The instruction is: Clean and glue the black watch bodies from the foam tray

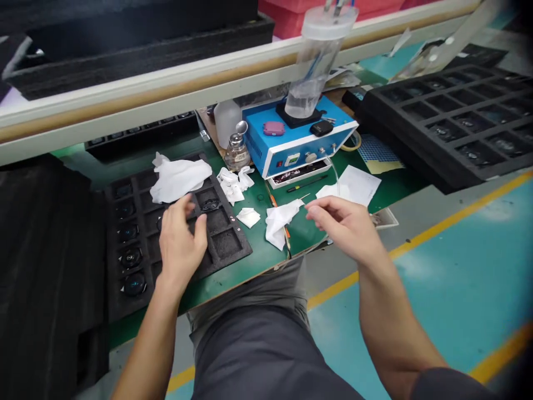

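Observation:
My left hand (181, 236) hovers over the black foam tray (227, 244), its thumb and fingers apart with nothing between them. Round black parts (131, 258) sit in the tray's left column, and another dark part (210, 204) lies in a pocket right of my left hand. A white cloth (181, 179) covers the tray's upper pockets. My right hand (343, 225) is above the green bench's right part, thumb and fingertips pressed together around something I cannot make out. Just left of its fingertips, a crumpled white wipe (282, 222) lies over an orange-handled tool (287, 232).
Behind the wipes stands a blue dispenser box (287, 145) bearing a clear cylinder (310, 72). A glass bottle (237, 153) is left of it. Foam trays (449, 111) are stacked at right, dark foam (45, 266) at left. A shelf rail (166, 91) crosses above.

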Demonstrator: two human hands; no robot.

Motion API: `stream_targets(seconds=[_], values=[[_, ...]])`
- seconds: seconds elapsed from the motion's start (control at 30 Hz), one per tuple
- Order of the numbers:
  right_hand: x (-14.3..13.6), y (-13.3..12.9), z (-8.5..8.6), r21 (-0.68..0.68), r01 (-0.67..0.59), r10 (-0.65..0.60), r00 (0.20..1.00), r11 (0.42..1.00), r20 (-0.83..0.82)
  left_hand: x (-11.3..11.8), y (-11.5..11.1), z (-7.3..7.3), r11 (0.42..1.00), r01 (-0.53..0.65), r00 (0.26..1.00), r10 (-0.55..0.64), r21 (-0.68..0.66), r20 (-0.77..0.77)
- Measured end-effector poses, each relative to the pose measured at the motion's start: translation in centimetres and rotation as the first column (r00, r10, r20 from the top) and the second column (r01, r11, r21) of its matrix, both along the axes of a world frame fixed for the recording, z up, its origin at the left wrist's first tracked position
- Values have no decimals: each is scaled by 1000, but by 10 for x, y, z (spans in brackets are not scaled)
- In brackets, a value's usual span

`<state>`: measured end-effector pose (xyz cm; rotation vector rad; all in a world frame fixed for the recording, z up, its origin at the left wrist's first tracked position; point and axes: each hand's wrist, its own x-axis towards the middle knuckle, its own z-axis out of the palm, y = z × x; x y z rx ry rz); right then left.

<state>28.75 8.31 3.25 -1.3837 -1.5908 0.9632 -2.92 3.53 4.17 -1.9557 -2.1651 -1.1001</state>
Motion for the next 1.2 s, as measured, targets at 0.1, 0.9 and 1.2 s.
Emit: stream_targets(seconds=[0.1, 0.9, 1.2], values=[[-26, 4, 2, 3, -111, 111, 993, 994, -37, -16, 31, 13, 968, 128, 982, -154, -216, -110], [53, 94, -19, 122, 444, -433, 895, 887, -112, -60, 113, 25, 628, 413, 906, -360, -660, 224], [59, 180, -34, -163, 343, -350, 937, 925, -11, -56, 110, 26, 625, 415, 905, -354, -660, 234]])
